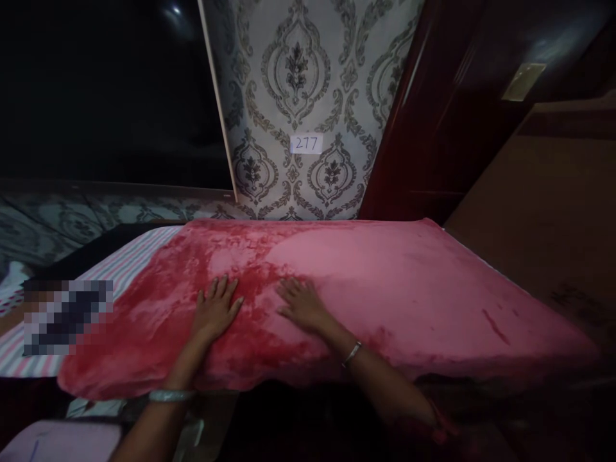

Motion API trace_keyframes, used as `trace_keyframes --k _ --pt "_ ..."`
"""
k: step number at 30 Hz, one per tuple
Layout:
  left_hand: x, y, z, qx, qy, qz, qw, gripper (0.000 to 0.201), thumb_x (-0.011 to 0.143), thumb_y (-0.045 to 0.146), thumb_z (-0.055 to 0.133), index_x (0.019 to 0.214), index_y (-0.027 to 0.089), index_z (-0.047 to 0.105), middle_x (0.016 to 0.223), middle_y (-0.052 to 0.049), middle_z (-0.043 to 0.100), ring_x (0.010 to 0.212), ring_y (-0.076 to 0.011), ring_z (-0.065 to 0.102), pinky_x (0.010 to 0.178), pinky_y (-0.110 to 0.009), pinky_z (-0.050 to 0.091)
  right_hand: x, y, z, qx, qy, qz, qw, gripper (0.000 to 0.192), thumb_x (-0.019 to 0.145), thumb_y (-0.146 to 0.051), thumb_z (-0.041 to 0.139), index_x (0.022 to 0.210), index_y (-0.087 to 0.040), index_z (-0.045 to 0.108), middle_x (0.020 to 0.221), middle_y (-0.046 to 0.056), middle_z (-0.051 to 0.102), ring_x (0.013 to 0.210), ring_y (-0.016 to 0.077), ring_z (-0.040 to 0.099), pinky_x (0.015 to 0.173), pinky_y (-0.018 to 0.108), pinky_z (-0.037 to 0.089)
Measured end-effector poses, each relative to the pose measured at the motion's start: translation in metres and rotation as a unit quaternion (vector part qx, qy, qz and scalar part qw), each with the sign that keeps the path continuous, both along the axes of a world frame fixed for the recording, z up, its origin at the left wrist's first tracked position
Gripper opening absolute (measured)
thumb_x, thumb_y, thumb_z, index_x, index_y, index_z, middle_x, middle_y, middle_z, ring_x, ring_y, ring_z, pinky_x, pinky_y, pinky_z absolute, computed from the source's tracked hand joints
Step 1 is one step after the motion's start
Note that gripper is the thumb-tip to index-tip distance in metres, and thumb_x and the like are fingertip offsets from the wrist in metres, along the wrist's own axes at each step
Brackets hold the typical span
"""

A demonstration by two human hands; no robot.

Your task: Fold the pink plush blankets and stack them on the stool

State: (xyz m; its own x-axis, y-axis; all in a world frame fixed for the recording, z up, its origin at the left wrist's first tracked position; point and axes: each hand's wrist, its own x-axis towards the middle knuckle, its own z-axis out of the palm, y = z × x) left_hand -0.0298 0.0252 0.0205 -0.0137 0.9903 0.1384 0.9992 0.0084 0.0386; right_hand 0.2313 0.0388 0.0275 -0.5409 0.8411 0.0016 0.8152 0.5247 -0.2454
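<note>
A plush red-pink blanket [385, 276] lies spread over a long surface, its nap lighter on the right and darker red on the left. My left hand [214, 309] rests flat on the darker part, fingers apart. Just to the right, my right hand [303, 305] lies palm down on the blanket with its fingers stretched out toward the left. Neither hand grips anything. The blanket's near edge hangs a little over the front, and a dark streak shows in the nap at its right.
A striped cloth [139, 256] shows from under the blanket's left side, with a blurred-out dark item [70, 317] on it. Behind stand patterned wallpaper with a paper label [307, 143] reading 277, a large dark screen [106, 96] and a dark red door [447, 115].
</note>
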Motion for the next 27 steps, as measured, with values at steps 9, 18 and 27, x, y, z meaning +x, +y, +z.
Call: trace_keyframes --k 9,18,27 --pt "-0.002 0.002 -0.003 0.012 -0.017 0.000 1.000 0.059 0.097 0.044 0.039 0.153 0.022 0.040 0.164 -0.012 0.026 0.151 -0.0320 0.023 0.119 -0.061 0.021 0.208 -0.011 -0.036 0.013 -0.111 -0.364 0.924 0.060 0.101 -0.049 0.025 0.158 -0.030 0.028 0.166 0.006 0.021 0.152 0.0293 0.019 0.116 0.059 0.024" --pt "0.003 -0.003 0.006 -0.008 -0.014 -0.005 1.000 0.059 0.099 0.043 0.037 0.153 0.019 0.039 0.163 -0.012 0.027 0.151 -0.0320 0.022 0.119 -0.061 0.021 0.272 -0.075 -0.038 0.057 -0.084 -0.537 0.837 0.062 0.099 -0.046 0.021 0.150 -0.020 0.045 0.151 0.019 0.046 0.140 0.0367 0.040 0.104 0.063 0.037" --pt "0.001 -0.001 0.005 -0.001 0.012 -0.010 1.000 0.060 0.099 0.043 0.032 0.152 0.017 0.040 0.163 -0.012 0.029 0.151 -0.0318 0.022 0.119 -0.058 0.023 0.079 -0.088 -0.028 0.057 -0.023 -0.172 0.983 0.058 0.100 -0.048 0.039 0.156 -0.031 0.034 0.164 0.003 0.026 0.152 0.0274 0.020 0.121 0.054 0.017"
